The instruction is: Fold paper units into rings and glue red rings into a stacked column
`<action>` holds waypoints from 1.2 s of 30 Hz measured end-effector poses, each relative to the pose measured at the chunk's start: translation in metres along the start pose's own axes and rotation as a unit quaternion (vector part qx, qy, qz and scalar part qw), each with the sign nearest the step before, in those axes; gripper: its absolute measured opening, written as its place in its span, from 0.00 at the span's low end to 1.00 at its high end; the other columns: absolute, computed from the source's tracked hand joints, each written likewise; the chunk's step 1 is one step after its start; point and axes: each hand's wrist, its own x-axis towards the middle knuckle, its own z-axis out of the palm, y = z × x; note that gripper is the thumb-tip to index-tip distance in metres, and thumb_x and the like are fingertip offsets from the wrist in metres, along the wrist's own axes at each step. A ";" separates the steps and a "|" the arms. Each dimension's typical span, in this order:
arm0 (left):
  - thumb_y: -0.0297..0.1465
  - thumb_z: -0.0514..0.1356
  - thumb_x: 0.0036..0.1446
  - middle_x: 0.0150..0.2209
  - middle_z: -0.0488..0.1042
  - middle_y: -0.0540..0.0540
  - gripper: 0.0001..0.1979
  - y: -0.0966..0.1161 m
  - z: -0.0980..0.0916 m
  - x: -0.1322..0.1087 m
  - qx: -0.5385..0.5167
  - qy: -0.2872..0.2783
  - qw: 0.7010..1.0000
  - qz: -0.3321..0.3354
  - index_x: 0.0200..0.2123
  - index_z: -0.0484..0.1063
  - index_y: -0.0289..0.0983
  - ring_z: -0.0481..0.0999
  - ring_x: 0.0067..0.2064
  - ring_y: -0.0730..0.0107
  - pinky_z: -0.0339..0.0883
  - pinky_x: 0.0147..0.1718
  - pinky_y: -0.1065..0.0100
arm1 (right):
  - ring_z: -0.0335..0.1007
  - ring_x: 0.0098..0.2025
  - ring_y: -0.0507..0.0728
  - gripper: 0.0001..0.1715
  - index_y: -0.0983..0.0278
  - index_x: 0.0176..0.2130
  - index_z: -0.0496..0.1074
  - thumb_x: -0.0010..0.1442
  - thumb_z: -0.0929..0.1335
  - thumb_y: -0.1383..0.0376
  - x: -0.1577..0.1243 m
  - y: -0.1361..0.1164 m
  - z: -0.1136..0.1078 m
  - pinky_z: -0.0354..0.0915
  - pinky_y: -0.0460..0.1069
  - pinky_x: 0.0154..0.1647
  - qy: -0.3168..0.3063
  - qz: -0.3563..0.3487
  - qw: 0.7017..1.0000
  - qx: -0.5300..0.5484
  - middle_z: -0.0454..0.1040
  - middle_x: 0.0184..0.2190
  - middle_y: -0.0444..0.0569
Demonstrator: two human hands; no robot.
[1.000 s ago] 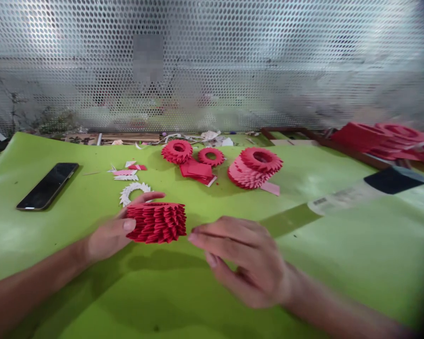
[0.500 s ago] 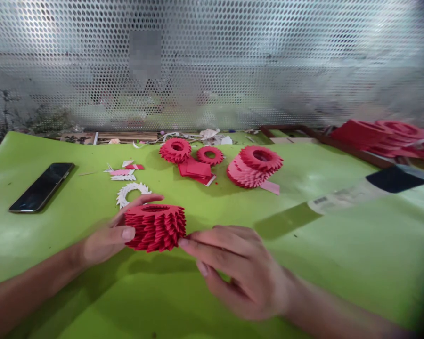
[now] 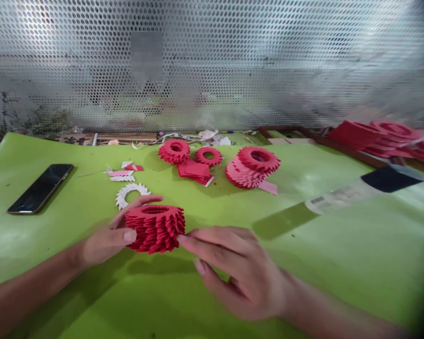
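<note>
A red spiky folded-paper cylinder (image 3: 155,228) stands on the green table cover (image 3: 92,282) near the front. My left hand (image 3: 108,236) is curled round its left side, thumb in front and forefinger behind the rim. On the other side, my right hand (image 3: 238,268) has its fingers stretched out, and the fingertips touch the cylinder's right edge. A small white paper ring (image 3: 130,193) lies just behind the cylinder.
Several red paper rings (image 3: 252,167) and flat red squares (image 3: 194,170) lie further back. A black phone (image 3: 39,188) rests at the left. A long ruler-like strip with a dark pad (image 3: 339,200) is at the right. Red stacks (image 3: 381,139) sit far right. A perforated metal screen (image 3: 212,66) closes the back.
My right hand has slid left until its fingertips reach the red cylinder. The cylinder has tilted slightly in my left hand, showing its open top.
</note>
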 end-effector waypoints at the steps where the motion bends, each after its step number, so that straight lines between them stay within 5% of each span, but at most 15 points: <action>1: 0.45 0.73 0.52 0.66 0.69 0.33 0.42 0.000 0.000 0.000 -0.001 -0.002 1.000 0.000 0.66 0.61 0.42 0.73 0.63 0.37 0.65 0.63 0.39 | 0.78 0.33 0.51 0.23 0.66 0.57 0.71 0.63 0.65 0.74 0.000 0.000 0.000 0.74 0.46 0.33 0.001 0.004 1.000 -0.003 0.81 0.42 0.50; 31: 0.40 0.75 0.52 0.63 0.73 0.34 0.40 -0.003 -0.002 -0.001 0.004 -0.007 1.000 0.015 0.65 0.64 0.43 0.75 0.63 0.40 0.69 0.63 0.44 | 0.76 0.30 0.51 0.25 0.65 0.60 0.69 0.64 0.65 0.73 -0.002 -0.001 0.001 0.72 0.46 0.27 -0.004 0.045 0.998 -0.031 0.80 0.43 0.51; 36: 0.37 0.76 0.51 0.65 0.70 0.33 0.43 -0.005 0.000 -0.002 0.053 0.007 0.999 -0.006 0.67 0.61 0.47 0.74 0.63 0.37 0.72 0.59 0.41 | 0.73 0.27 0.48 0.18 0.61 0.54 0.74 0.67 0.65 0.74 0.006 0.025 -0.010 0.71 0.43 0.24 0.039 0.054 0.997 0.028 0.80 0.37 0.46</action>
